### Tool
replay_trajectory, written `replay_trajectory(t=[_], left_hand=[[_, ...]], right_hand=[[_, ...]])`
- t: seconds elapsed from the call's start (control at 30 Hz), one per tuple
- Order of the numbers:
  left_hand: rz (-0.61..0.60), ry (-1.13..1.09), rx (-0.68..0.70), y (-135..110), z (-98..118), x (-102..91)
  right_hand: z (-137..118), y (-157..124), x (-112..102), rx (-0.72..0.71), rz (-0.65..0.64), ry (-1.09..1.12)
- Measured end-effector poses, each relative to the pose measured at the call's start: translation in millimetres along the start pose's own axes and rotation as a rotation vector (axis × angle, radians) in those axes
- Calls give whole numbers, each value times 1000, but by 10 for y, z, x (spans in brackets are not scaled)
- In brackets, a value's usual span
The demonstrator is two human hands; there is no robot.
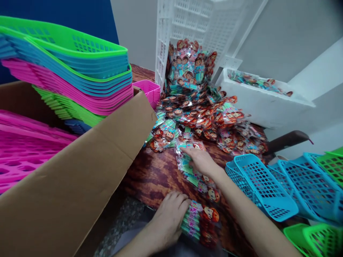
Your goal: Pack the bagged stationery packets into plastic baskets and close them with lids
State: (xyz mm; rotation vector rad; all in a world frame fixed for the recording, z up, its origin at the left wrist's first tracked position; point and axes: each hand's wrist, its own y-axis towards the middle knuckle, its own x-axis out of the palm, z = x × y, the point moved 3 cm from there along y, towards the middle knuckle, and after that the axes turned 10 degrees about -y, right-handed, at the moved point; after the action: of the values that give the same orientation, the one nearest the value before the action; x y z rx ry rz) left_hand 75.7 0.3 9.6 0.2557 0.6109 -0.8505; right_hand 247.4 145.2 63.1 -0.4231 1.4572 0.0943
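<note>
1. Head view. The left hand (pixel 168 217) is near the front edge of the brown wood-grain worktop (pixel 155 176). Its fingers are curled tightly around a bundle of flat clear-wrapped cartoon-doll packets (pixel 199 221).
2. The right hand (pixel 201 161) is further in, toward the middle. It lies palm down with fingers spread flat on loose packets (pixel 187 167) of the same kind, gripping none.
3. A large heap of packets (pixel 206 114) covers the far side, at the mouth of a tipped white plastic lattice crate (pixel 193 25).
4. A brown cardboard box (pixel 80 178) stands at the left edge and blue plastic mesh baskets (pixel 264 185) at the right edge.
</note>
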Motion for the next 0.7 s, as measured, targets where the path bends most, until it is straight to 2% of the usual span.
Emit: replay_trajectory(t=[0.1,0.2,0.27,0.33,0.43,0.5,0.7], left_hand=[[-11,9,3,8,10,-14],[-13,16,-5,19,-5,-2],[-15,20,-9,27,-23,19],[-10,25,-8,33,-36,37],[-1,28,2,36,-29,42],[1,34,8,33,-11,32],[-23,57,-7,27,14,13]], right_hand=[[33,-229,104,97,146,307],[201,-395,276,207,299,1000],[291,-470,427,255,319,1466],[329,-528,559,296,338,1755],[304,-599,689,351,401,1907],[251,-634,737,375,386,1935],[221,-671,727,367,347,1941]])
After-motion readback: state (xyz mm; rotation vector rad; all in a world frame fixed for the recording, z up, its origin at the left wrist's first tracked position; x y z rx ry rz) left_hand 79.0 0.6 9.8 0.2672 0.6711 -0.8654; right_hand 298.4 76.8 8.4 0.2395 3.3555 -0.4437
